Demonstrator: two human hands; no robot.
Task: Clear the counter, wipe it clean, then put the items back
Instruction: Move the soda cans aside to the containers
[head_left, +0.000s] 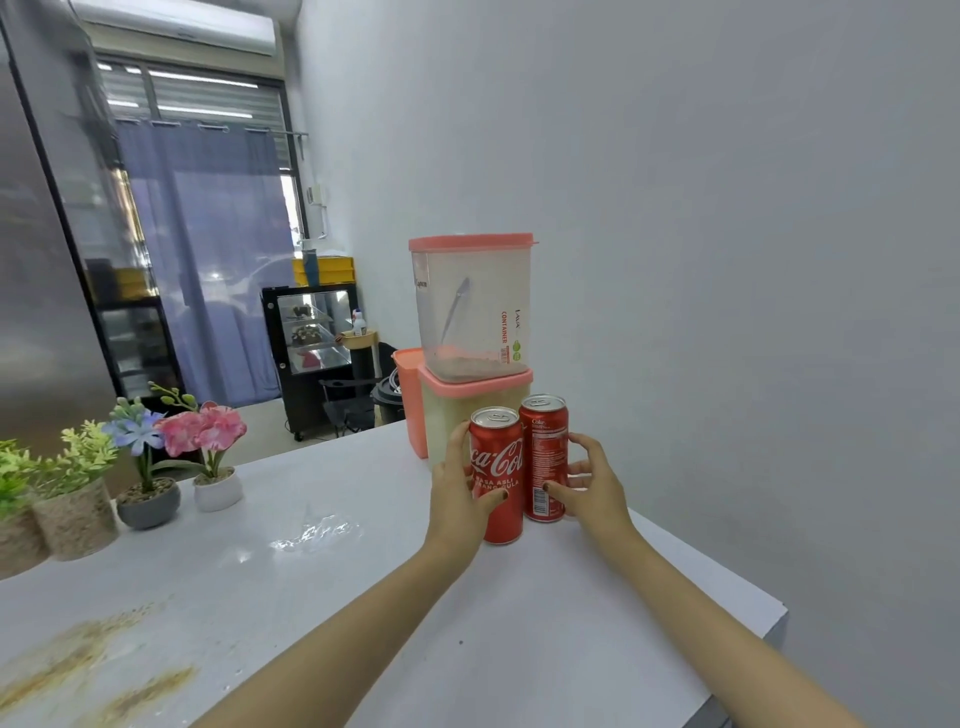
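Observation:
Two red cola cans stand upright side by side on the white counter (363, 597), near the wall. My left hand (457, 493) grips the nearer, left can (498, 467), thumb across its front. My right hand (592, 483) holds the right can (544, 452), thumb on its front and fingers curled around its right side. Just behind the cans stand two stacked clear containers with pink lids; the top one (472, 306) holds a spoon and a little brown powder, the lower one (457, 405) is pale inside.
An orange-pink container (410, 400) stands at the stack's left. Several potted artificial plants (150, 467) line the counter's left edge. A wet patch (317, 535) lies mid-counter and brown crumbs (93, 665) at the near left. The wall is close on the right.

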